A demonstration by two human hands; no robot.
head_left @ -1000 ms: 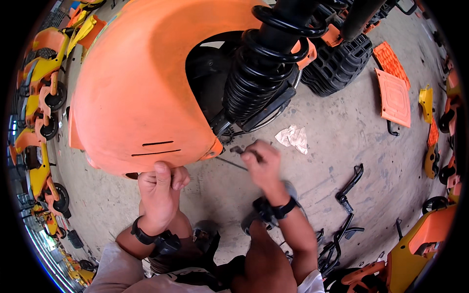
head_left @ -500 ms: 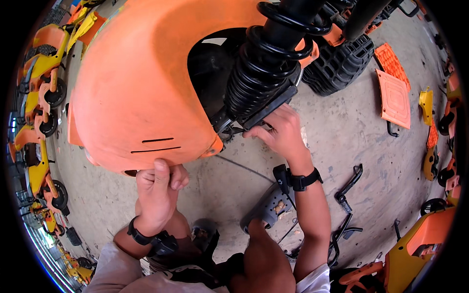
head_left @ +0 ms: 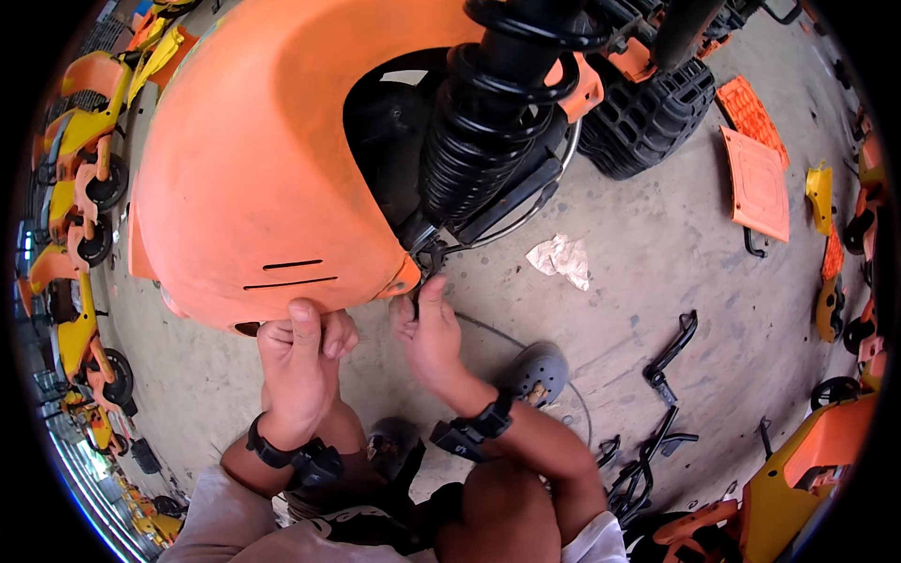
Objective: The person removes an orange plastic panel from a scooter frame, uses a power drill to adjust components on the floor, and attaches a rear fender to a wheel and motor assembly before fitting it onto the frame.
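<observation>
A large orange plastic fender [head_left: 235, 188] with two narrow slots fills the upper left. My left hand [head_left: 302, 347] is closed on its lower edge, thumb on the outside and fingers behind. At the fender's lower right corner, my right hand [head_left: 434, 333] is closed with its thumb up, just under an orange tab [head_left: 405, 279]. A small dark piece shows at its curled fingers; what it is I cannot make out. Right above is the lower end of a black shock absorber [head_left: 474, 159] with a coil spring. A cable [head_left: 535, 211] curves beside it.
A black knobbly tyre [head_left: 648, 117] stands beyond the shock absorber. Crumpled paper [head_left: 561, 260] lies on the concrete floor. To the right are orange panels [head_left: 755, 183], a yellow part [head_left: 819, 197] and black metal pieces [head_left: 666, 375]. Yellow and orange vehicles [head_left: 84, 188] line the left side.
My right hand has moved left and toward me, from beside the shock absorber to below the fender's corner. The paper and curved cable are now uncovered. My left hand stays on the fender edge.
</observation>
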